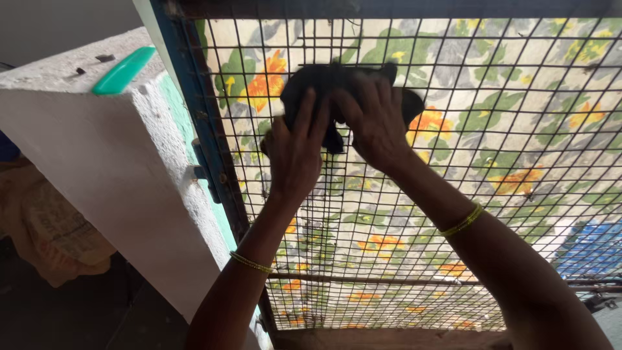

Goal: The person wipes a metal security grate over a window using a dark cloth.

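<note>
Both my hands press a black cloth (324, 81) against a wire mesh grille (492, 97). My left hand (295, 152) lies flat on the cloth's left lower part, fingers pointing up. To its right my right hand (376, 123) grips the cloth's middle, fingers curled over it. Thin gold bangles circle both wrists. Behind the mesh hangs a cream fabric (531, 71) printed with orange flowers and green leaves.
A blue metal frame (194, 110) edges the grille on the left. A white rough wall pillar (110, 162) stands left of it, with a green plastic comb-like object (123, 70) on top. A tan sack (45, 227) lies low at left. Something blue (593, 249) shows through the mesh at right.
</note>
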